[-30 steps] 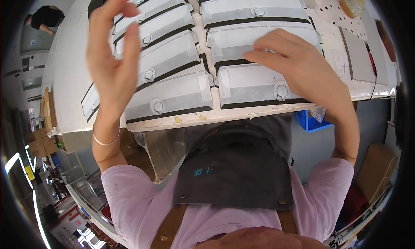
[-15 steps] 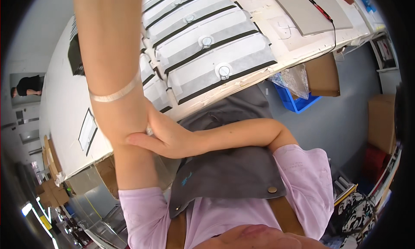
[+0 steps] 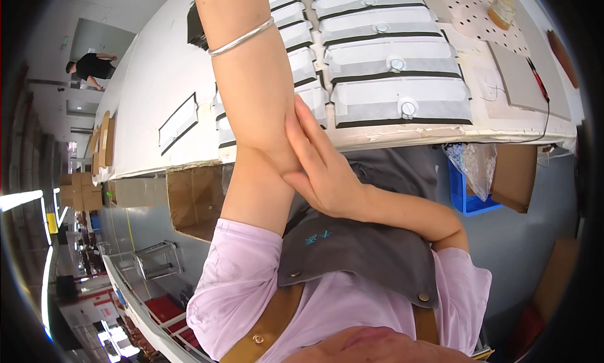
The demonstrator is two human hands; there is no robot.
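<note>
My left forearm (image 3: 255,79), with a silver bangle (image 3: 242,37) on it, rises past the top edge of the view, and my left hand is out of sight. Against the inside of that arm, near the elbow, lies my right hand (image 3: 324,174). Its fingers are stretched out and its thumb stands apart; no object shows in it. Beyond my arms, rows of white panels (image 3: 368,102) with black edge strips lie on a white table (image 3: 141,127). Several carry a small round disc (image 3: 408,109) near their middle.
A red and black pen-like tool (image 3: 538,78) with a cord rests on a grey board (image 3: 513,79). Behind it stands a bottle of amber liquid (image 3: 503,9). Below the table edge are a blue bin (image 3: 462,196) and cardboard boxes (image 3: 195,202). A person (image 3: 94,67) stands far left.
My right hand has gone from gripping round my left arm to lying along it with straight fingers. The whole view has swung, so the table sits further right and more level.
</note>
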